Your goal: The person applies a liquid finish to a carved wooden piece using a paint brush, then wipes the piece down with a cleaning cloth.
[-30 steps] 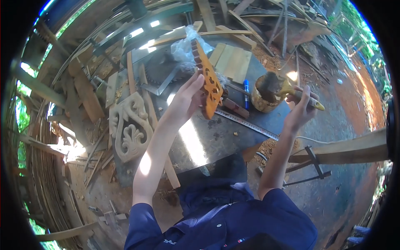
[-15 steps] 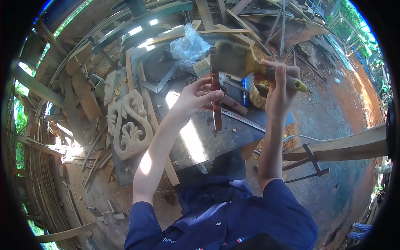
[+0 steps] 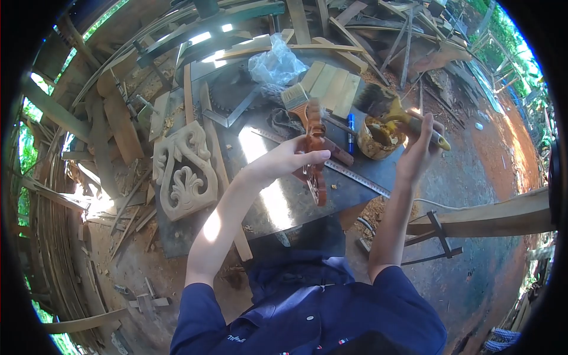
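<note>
My left hand [image 3: 290,160] grips a reddish-brown carved wood piece [image 3: 316,171], held on edge above the dark tabletop [image 3: 242,207]. In my right hand [image 3: 420,148] is the handle of a wide brush [image 3: 384,106] with dark bristles pointing left. The brush is over a round container [image 3: 378,139], apart from the carved piece. Just behind the piece lies a second brush [image 3: 296,97] with pale bristles. A blue marker [image 3: 351,131] and a measuring tape strip [image 3: 358,177] are close by.
A pale carved panel [image 3: 186,171] lies on the table's left side, beside long wood strips. Farther back are a clear plastic bag [image 3: 275,62], joined wooden slats [image 3: 331,86] and a metal square [image 3: 231,115]. A frame saw [image 3: 441,234] is at the right.
The brush in my right hand has moved right, away from the carved piece. My left hand has turned the piece, so more of its carved side shows.
</note>
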A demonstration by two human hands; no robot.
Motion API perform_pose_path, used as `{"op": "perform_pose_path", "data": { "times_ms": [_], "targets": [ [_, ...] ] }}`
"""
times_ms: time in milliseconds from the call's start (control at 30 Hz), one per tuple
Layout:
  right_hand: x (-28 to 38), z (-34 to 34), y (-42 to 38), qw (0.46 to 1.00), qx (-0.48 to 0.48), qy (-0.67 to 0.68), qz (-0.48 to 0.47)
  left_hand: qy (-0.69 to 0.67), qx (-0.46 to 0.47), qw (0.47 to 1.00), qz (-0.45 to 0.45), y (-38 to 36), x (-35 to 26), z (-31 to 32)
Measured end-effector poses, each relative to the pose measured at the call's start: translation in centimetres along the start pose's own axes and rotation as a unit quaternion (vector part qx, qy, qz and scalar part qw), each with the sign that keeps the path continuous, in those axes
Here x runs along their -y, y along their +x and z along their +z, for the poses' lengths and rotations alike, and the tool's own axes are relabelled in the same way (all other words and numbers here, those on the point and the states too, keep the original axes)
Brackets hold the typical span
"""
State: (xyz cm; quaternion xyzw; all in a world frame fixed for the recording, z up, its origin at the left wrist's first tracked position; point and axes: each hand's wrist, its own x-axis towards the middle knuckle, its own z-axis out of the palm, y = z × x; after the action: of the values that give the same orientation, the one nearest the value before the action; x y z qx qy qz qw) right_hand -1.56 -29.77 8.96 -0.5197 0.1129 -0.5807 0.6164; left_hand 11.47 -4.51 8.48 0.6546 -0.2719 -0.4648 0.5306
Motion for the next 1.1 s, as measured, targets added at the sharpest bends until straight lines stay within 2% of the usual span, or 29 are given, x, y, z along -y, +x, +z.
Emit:
{"op": "perform_pose_path", "data": {
  "times_ms": [67, 100, 200, 267, 300, 433, 500, 600, 800, 900, 967, 1000, 1067, 1100],
  "targets": [
    [-0.4, -1.2, 0.2, 0.998, -0.055, -0.022, -0.003, -0.010, 0.008, 1.000, -0.010, -0.1, 0.3, -0.5],
    [-0.5, -1.7, 0.3, 0.996, -0.073, -0.042, -0.006, -0.017, 0.000, 1.000, 0.012, -0.1, 0.4, -0.6],
    [-0.2, -3.1, 0.0, 0.992, -0.094, -0.084, 0.005, -0.017, -0.040, 0.999, 0.028, 0.9, 2.4, -1.8],
    [-0.1, -3.4, -0.2, 0.989, -0.104, -0.102, 0.011, -0.136, -0.040, 0.986, 0.084, 1.4, 3.7, -2.6],
    [-0.1, -3.6, -0.2, 0.986, -0.114, -0.121, 0.017, -0.209, -0.022, 0.975, 0.072, 1.4, 3.3, -2.8],
    [-0.7, -4.7, 0.2, 0.984, -0.080, -0.155, 0.024, -0.225, -0.075, 0.969, 0.068, 1.4, 3.2, -3.2],
    [-0.8, -4.8, 0.2, 0.978, -0.046, -0.199, 0.040, -0.234, -0.065, 0.968, 0.066, 1.5, 3.4, -3.6],
    [-0.4, -4.4, 0.2, 0.978, -0.045, -0.198, 0.041, -0.232, -0.060, 0.968, 0.067, 1.1, 3.4, -3.8],
    [-0.5, -4.9, 0.1, 0.981, -0.065, -0.182, -0.006, -0.199, -0.105, 0.970, 0.094, 1.2, 2.5, -3.1],
    [0.6, -4.5, -0.6, 0.987, -0.106, -0.116, -0.033, -0.199, -0.101, 0.969, 0.106, 1.8, 2.0, -2.5],
    [2.0, -3.8, -1.3, 0.995, -0.087, -0.024, -0.049, -0.203, -0.093, 0.969, 0.110, 2.4, 1.6, -1.5],
    [2.7, -3.5, -1.5, 0.994, -0.090, -0.026, -0.055, -0.193, -0.092, 0.969, 0.122, 2.9, 1.2, -0.8],
    [3.8, -3.0, -1.9, 1.000, -0.003, 0.019, -0.011, -0.182, -0.087, 0.970, 0.137, 3.6, 0.5, 0.8],
    [4.1, -2.7, -1.9, 0.999, 0.013, 0.031, 0.003, -0.165, -0.056, 0.974, 0.146, 3.8, 0.0, 1.6]
  ]
}}
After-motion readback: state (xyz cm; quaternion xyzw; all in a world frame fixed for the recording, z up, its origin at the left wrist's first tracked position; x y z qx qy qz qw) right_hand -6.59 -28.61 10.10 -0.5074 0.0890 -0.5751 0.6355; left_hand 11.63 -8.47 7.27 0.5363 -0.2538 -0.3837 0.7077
